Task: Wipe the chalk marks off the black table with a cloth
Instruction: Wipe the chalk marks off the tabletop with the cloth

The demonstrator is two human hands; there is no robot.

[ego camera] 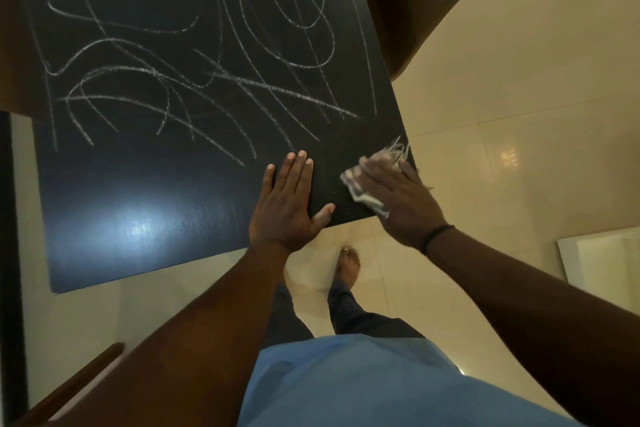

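Black table (145, 204) under flat, spread left hand (287, 198); right hand (398, 204) flat on cloth (360, 191).

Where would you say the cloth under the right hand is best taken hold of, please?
Probably at the bunched folds poking out beyond the fingertips and thumb side of the right hand, coming from above. The cloth lies flattened on the near right corner of the black table, with frayed threads at its far end; those look too thin to hold. Curling the fingers into the thicker middle should keep it gathered for wiping.
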